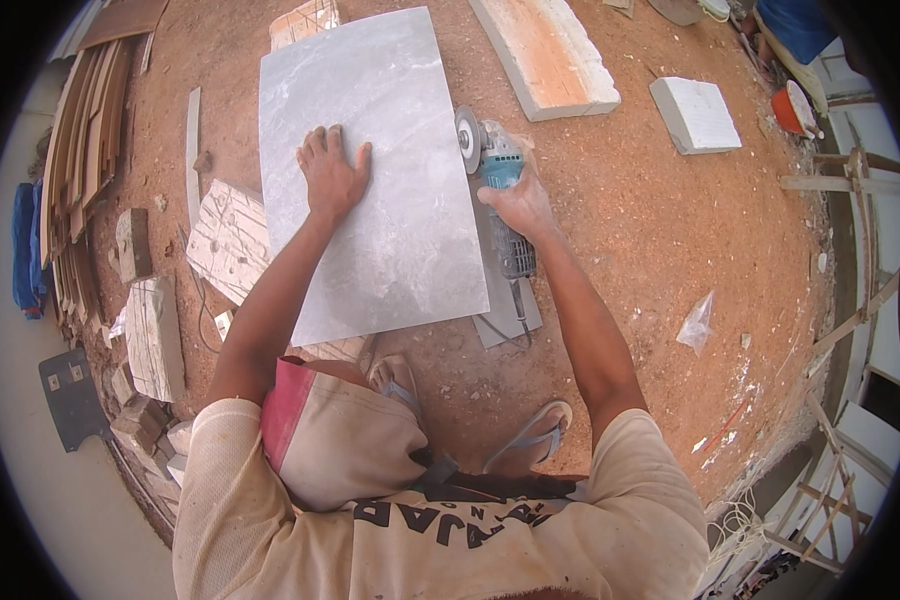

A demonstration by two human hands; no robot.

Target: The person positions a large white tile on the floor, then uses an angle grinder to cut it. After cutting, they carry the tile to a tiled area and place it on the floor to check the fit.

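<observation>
A large grey marbled tile (400,250) lies in front of me, propped on rough white blocks. My left hand (332,178) rests flat on its upper face with the fingers spread. Along the tile's right edge, my right hand (525,205) is wrapped round a teal angle grinder (502,170). The grinder's round disc (468,140) stands at that edge; whether it touches the tile I cannot tell. A cord (519,300) runs from the grinder's rear end toward my feet.
Scored white blocks (228,238) lie left of the tile. Beyond it are a long block (550,55) and a smaller white block (695,115). Wooden boards (88,140) lean at the left wall. An orange container (792,108) and wooden poles (855,185) stand at right.
</observation>
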